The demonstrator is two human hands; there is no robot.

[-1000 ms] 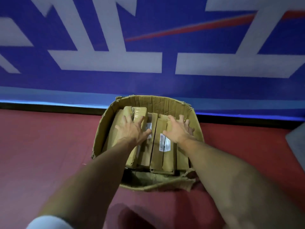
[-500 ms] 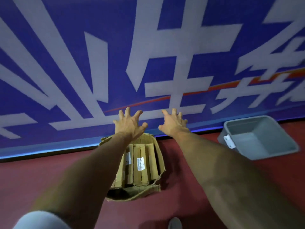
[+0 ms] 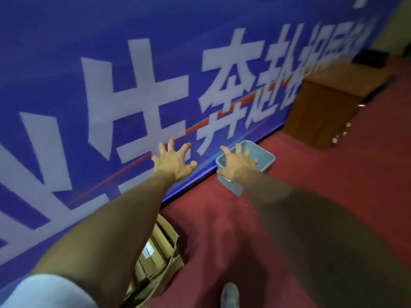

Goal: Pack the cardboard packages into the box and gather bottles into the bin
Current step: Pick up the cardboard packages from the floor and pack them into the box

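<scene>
Under left forearm [image 3: 106, 223], box [image 3: 174, 264] half hidden; right hand [image 3: 238, 165] overlaps bin [image 3: 232, 188].

The red floor [image 3: 311, 196] is carrying the box [image 3: 170, 230] at seven o'clock, the bin [image 3: 232, 187] near centre, and a wooden cabinet [image 3: 322, 112] at two o'clock.

Blue wall banner [image 3: 66, 41]: large white Chinese characters, legible "生", "奔", "赴"; the characters further right are too blurred to read; white label [image 3: 148, 250] on a cardboard package [image 3: 155, 262] in the box [image 3: 170, 230]: print illegible.
</scene>
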